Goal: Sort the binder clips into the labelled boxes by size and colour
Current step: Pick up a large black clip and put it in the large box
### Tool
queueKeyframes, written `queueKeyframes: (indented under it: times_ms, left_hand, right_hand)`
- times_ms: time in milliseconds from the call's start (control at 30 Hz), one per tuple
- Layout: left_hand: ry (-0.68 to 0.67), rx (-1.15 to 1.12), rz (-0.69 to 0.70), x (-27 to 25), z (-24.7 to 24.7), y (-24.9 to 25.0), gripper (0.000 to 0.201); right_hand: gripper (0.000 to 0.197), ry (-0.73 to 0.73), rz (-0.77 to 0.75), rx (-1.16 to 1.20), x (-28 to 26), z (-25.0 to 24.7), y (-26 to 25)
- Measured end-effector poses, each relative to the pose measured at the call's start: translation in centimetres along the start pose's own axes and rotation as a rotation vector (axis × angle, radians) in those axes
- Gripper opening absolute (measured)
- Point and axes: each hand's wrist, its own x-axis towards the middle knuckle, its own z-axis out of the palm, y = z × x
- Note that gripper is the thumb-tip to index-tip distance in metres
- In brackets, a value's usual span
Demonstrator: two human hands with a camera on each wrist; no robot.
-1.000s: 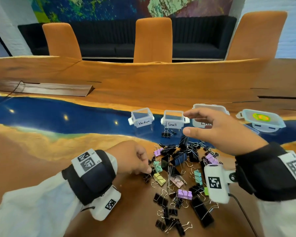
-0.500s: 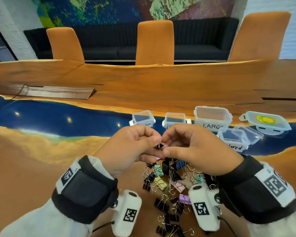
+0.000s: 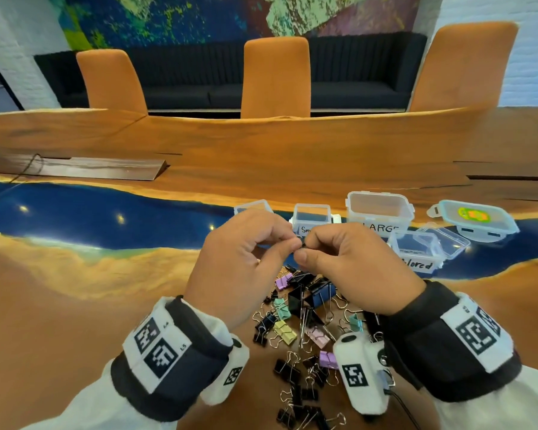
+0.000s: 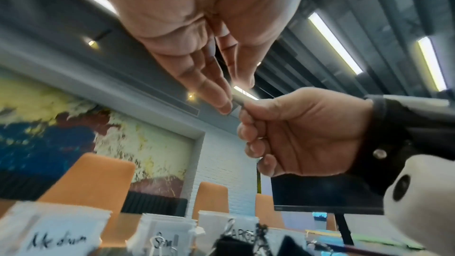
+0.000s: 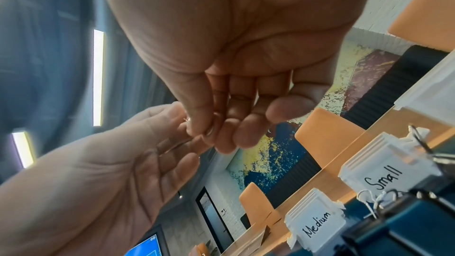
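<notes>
A small black binder clip [image 3: 302,244] is held above the pile, mostly hidden by fingertips. My left hand [image 3: 293,243] and my right hand [image 3: 304,250] meet there, and each pinches the clip between thumb and fingers. In the right wrist view a wire loop [image 5: 209,131] shows at the right hand's fingertips [image 5: 222,143]. The pile of black and pastel binder clips [image 3: 305,321] lies on the table below the hands. Behind them stand open clear boxes: Medium [image 3: 251,207], half hidden by the left hand, Small [image 3: 312,216], Large [image 3: 379,212] and Colored [image 3: 416,252].
A closed container with a teal lid [image 3: 475,220] sits at the far right. The table [image 3: 75,305] is wood with a blue resin strip under the boxes. Orange chairs [image 3: 275,76] stand beyond its far edge.
A second ago my left hand was down at the pile and my right hand hovered open near the Small box. Both have since come together above the pile, pinching a small black clip.
</notes>
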Motion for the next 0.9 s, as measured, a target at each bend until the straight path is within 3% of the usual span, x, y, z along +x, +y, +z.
queueKeyframes:
  times_ms: [133, 233, 333, 400, 467, 700, 900]
  left_hand:
    - [-0.092, 0.104, 0.097, -0.6, -0.1, -0.8, 0.005]
    - [-0.109, 0.043, 0.040, -1.0, -0.1, -0.5, 0.009]
    - [-0.059, -0.273, -0.284, -0.4, -0.4, 0.1, 0.017]
    - [-0.154, -0.426, -0.498, 0.3, -0.8, 0.1, 0.022]
    - [-0.288, -0.466, -0.580, 0.6, -1.2, 0.0, 0.021]
    - [-0.289, -0.431, -0.593, 0.6, -1.3, -0.5, 0.004]
    - [-0.278, -0.210, -0.567, -0.2, 0.0, -0.7, 0.010]
  right_hand:
    - [0.024, -0.001, -0.002, -0.016, 0.0, 0.0, 0.0]
    - [0.021, -0.014, -0.009, 0.003, -0.1, -0.1, -0.1]
    - [0.018, -0.016, -0.035, 0.044, -0.2, -0.3, -0.3]
    - [0.017, -0.018, -0.053, 0.049, -0.3, -0.5, -0.4]
    - [0.015, -0.041, -0.054, 0.037, -0.3, -0.8, -0.4]
    - [0.013, -0.081, 0.014, -0.060, -0.6, -1.2, -0.9]
    - [0.014, -0.085, 0.120, -0.224, -0.5, -0.1, -0.5]
